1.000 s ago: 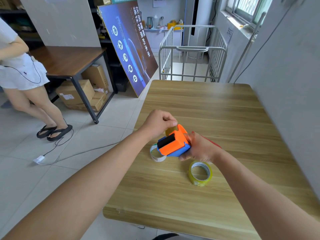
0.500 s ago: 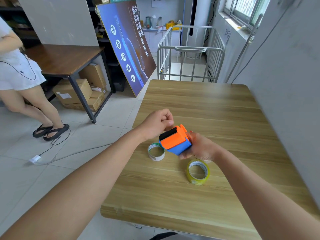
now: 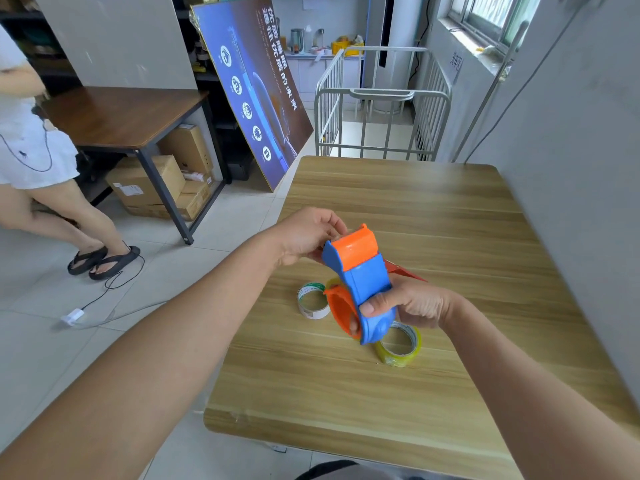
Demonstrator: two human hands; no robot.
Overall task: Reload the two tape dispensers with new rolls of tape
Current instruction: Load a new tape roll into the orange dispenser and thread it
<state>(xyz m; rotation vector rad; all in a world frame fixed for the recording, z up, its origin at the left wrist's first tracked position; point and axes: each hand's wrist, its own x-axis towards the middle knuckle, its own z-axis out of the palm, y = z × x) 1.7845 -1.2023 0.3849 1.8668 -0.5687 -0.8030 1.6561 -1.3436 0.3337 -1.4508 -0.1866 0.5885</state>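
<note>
I see my right hand with its grip wrapped around the blue-and-orange tape dispenser, held upright above the wooden worktop. My left hand pinches at the dispenser's orange top end. Below, a white-cored tape roll and a yellowish clear tape roll lie flat on the worktop, near each other. A red piece peeks out behind the dispenser.
</note>
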